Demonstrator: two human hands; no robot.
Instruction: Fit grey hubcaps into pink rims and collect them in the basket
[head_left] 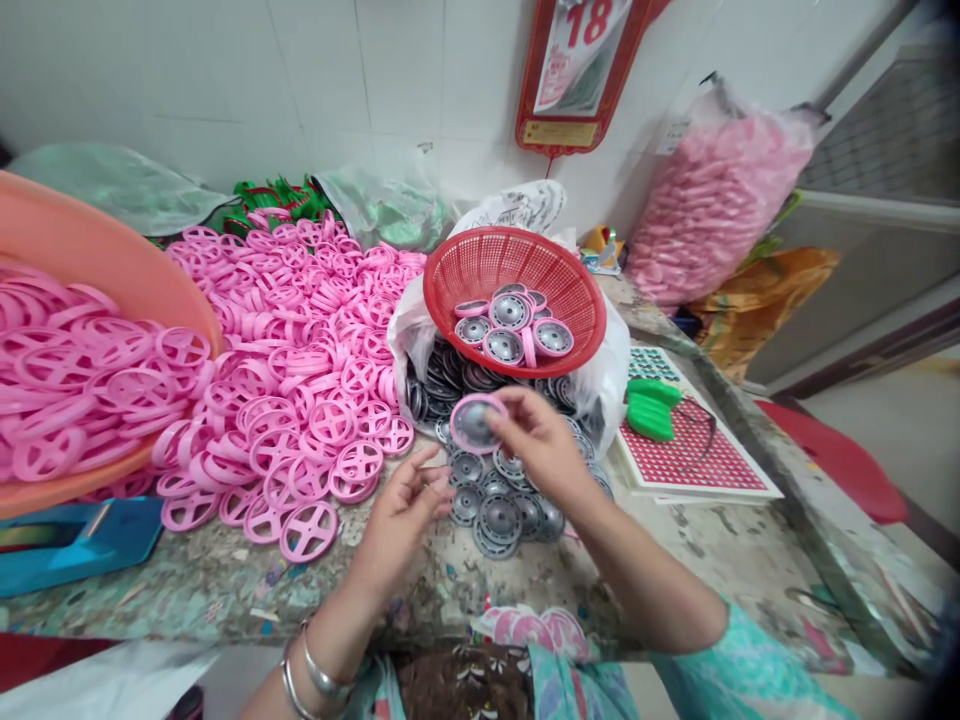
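Note:
My right hand (pixel 536 440) grips a toy wheel (pixel 471 425) by its edge, with a grey hubcap face inside a pink rim. It is held above a heap of loose grey hubcaps (pixel 499 518). To its left, my left hand (pixel 405 510) has its fingers apart and half curled, with nothing visible in them. Beyond the hands, a red mesh basket (pixel 435 290) holds several assembled wheels (pixel 510 311). More grey hubcaps lie in a white plastic bag (pixel 611 350) beneath it. A big pile of pink spoked rims (pixel 300 350) spreads to the left.
An orange tub (pixel 112 235) of pink rims tilts at far left, behind a blue tape dispenser (pixel 124 540). Sticker sheets (pixel 720 470) lie right, with a green plastic piece (pixel 652 408) on top. A clear bag of pink parts (pixel 724 190) stands at the back right.

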